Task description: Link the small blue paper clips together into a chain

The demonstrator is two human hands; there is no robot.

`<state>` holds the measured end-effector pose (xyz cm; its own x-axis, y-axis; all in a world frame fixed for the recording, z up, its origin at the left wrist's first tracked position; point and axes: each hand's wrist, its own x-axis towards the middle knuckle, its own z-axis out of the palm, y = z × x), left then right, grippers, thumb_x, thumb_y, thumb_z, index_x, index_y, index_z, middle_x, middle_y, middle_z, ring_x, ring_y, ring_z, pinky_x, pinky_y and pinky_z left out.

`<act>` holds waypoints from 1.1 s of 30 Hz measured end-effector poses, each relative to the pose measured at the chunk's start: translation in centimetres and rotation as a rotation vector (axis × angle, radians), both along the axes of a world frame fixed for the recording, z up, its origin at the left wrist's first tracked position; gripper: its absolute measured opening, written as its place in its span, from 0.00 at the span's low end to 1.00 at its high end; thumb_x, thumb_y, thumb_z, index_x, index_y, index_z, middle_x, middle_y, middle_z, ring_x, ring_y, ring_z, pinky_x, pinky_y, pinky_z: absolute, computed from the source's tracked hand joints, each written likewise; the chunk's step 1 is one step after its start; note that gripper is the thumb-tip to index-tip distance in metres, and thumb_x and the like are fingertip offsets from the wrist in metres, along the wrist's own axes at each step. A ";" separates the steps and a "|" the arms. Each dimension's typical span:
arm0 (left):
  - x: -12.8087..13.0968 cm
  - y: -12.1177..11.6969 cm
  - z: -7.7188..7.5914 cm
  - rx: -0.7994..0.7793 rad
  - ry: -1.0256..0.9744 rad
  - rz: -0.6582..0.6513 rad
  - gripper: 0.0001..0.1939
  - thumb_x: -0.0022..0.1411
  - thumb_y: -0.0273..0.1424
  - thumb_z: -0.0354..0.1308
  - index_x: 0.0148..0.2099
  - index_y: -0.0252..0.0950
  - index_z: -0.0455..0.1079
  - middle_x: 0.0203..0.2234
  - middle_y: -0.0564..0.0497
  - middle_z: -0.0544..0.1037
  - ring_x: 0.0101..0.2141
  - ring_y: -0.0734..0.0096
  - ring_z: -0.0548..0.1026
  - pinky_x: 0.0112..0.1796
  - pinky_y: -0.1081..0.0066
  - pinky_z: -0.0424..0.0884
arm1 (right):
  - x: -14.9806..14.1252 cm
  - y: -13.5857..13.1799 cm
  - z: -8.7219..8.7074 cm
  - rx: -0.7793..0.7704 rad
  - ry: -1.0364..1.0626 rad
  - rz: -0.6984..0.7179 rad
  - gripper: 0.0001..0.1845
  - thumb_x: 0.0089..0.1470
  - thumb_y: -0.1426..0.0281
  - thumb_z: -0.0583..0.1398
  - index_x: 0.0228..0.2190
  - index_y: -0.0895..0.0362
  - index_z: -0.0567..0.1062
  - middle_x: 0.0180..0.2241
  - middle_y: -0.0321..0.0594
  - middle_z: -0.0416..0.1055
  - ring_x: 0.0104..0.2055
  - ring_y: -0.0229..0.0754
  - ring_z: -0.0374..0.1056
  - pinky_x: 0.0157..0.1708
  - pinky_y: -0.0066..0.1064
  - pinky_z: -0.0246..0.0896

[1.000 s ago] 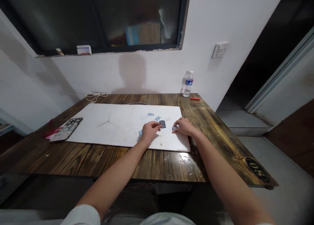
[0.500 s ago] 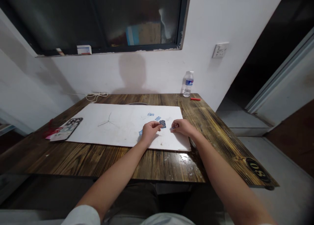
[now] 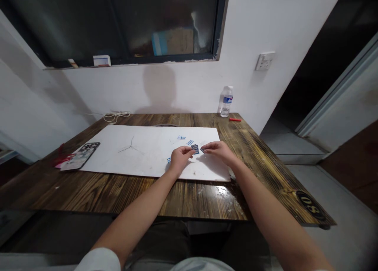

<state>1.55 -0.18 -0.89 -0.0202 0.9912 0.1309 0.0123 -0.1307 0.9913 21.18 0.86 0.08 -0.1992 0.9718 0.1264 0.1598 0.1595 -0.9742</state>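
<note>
My left hand [image 3: 180, 159] is above the white board [image 3: 153, 160], thumb and fingers pinched on the edge of a small dark piece with blue-edged slots [image 3: 195, 149]. Just right of it, my right hand [image 3: 220, 151] pinches a smaller dark piece [image 3: 202, 150] whose kind I cannot make out. A narrow gap separates the two pieces. Behind my left hand lie small blue-outlined pieces, one farther back [image 3: 181, 137] and one nearer [image 3: 189, 142]. Another blue-edged piece [image 3: 169, 160] shows partly beside my left hand.
The board lies on a dark wooden table [image 3: 118, 192]. At its left end is a patterned phone [image 3: 81, 156]. Along the back are a white cable [image 3: 116, 115], a water bottle [image 3: 226, 101] and a red pen-like stick [image 3: 235, 119]. A round number plate [image 3: 310, 204] marks the right front corner.
My right hand has moved slightly left and turned, bringing its small piece into view close to the slotted piece. My left hand stays almost in place, still pinching the slotted piece.
</note>
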 end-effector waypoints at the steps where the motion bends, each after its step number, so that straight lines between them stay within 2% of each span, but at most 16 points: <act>1: 0.0 0.0 0.0 -0.001 -0.001 0.003 0.14 0.43 0.37 0.69 0.30 0.33 0.74 0.23 0.50 0.77 0.22 0.73 0.72 0.27 0.72 0.68 | -0.1 0.0 0.0 -0.006 0.068 0.003 0.19 0.34 0.61 0.70 0.31 0.57 0.81 0.28 0.40 0.77 0.29 0.39 0.70 0.33 0.32 0.63; 5: -0.1 0.0 0.1 -0.013 -0.018 0.022 0.16 0.41 0.39 0.70 0.29 0.33 0.74 0.22 0.50 0.77 0.22 0.73 0.72 0.26 0.72 0.68 | -0.5 -0.1 0.2 -0.011 0.251 -0.001 0.25 0.29 0.63 0.72 0.34 0.58 0.80 0.25 0.37 0.75 0.28 0.39 0.70 0.34 0.34 0.65; 7: -0.1 -0.1 0.2 -0.019 -0.025 0.017 0.17 0.40 0.39 0.70 0.29 0.33 0.74 0.22 0.50 0.77 0.22 0.73 0.72 0.26 0.72 0.68 | -0.7 -0.1 0.1 -0.018 0.276 -0.007 0.23 0.28 0.62 0.73 0.31 0.58 0.80 0.24 0.38 0.75 0.28 0.40 0.70 0.34 0.34 0.65; 11: 0.0 -0.2 0.3 -0.026 -0.028 0.004 0.18 0.40 0.40 0.70 0.29 0.33 0.74 0.23 0.50 0.77 0.22 0.72 0.72 0.26 0.72 0.69 | -1.1 0.0 -0.4 0.001 0.247 -0.021 0.18 0.30 0.60 0.72 0.23 0.58 0.78 0.24 0.39 0.76 0.28 0.40 0.69 0.34 0.33 0.64; 18: 0.0 -0.2 0.4 -0.023 -0.011 -0.004 0.17 0.40 0.39 0.70 0.29 0.33 0.74 0.21 0.50 0.77 0.22 0.72 0.73 0.27 0.72 0.68 | -1.7 0.0 -0.8 0.009 0.180 -0.065 0.19 0.30 0.57 0.71 0.23 0.58 0.78 0.24 0.39 0.76 0.27 0.39 0.68 0.31 0.31 0.62; 25: -0.1 -0.1 0.2 -0.018 0.000 -0.004 0.15 0.42 0.37 0.69 0.29 0.33 0.74 0.21 0.50 0.77 0.22 0.72 0.73 0.28 0.71 0.68 | -1.8 0.0 -0.5 -0.011 0.202 -0.068 0.20 0.29 0.56 0.72 0.22 0.57 0.77 0.24 0.37 0.75 0.27 0.38 0.68 0.31 0.30 0.61; 33: 0.0 -0.3 0.4 -0.017 0.020 -0.025 0.14 0.43 0.37 0.69 0.29 0.33 0.75 0.22 0.50 0.77 0.22 0.71 0.73 0.29 0.71 0.67 | -2.5 0.1 -1.2 -0.012 0.210 -0.046 0.21 0.29 0.56 0.72 0.21 0.58 0.75 0.23 0.38 0.74 0.27 0.39 0.68 0.30 0.31 0.60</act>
